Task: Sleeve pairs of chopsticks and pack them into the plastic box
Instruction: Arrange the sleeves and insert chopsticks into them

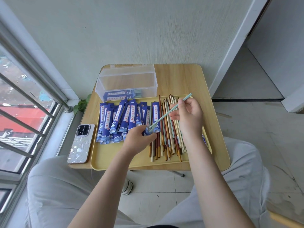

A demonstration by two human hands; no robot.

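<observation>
The right hand [189, 116] pinches a pale green pair of chopsticks [171, 111] near its upper end, thumb and fingers [176, 106] curled round it; the pair slants down to the left, its lower tip meeting the mouth of a blue sleeve [147, 131]; the left hand [139, 137] grips that sleeve at its lower end, fingers curled about it, above the yellow tray [115, 162].

On the tray, to the left, lies a spread of empty blue sleeves [118, 122] printed with white waves and red characters, overlapping one another; to the right lies a loose heap of chopsticks [167, 142] in brown, red, cream and pale green, roughly parallel, partly under the right forearm.

Behind the tray stands the clear plastic box [126, 84], its lid tipped open at the back; inside, near the front wall, lie two sleeved pairs [121, 95] side by side.

A phone [81, 143] in a pale patterned case lies face down on the wooden desk [181, 79], just beside the tray's left edge; a window with metal bars [24, 99] runs along the left; the person's knees in light trousers [57, 186] show below.
</observation>
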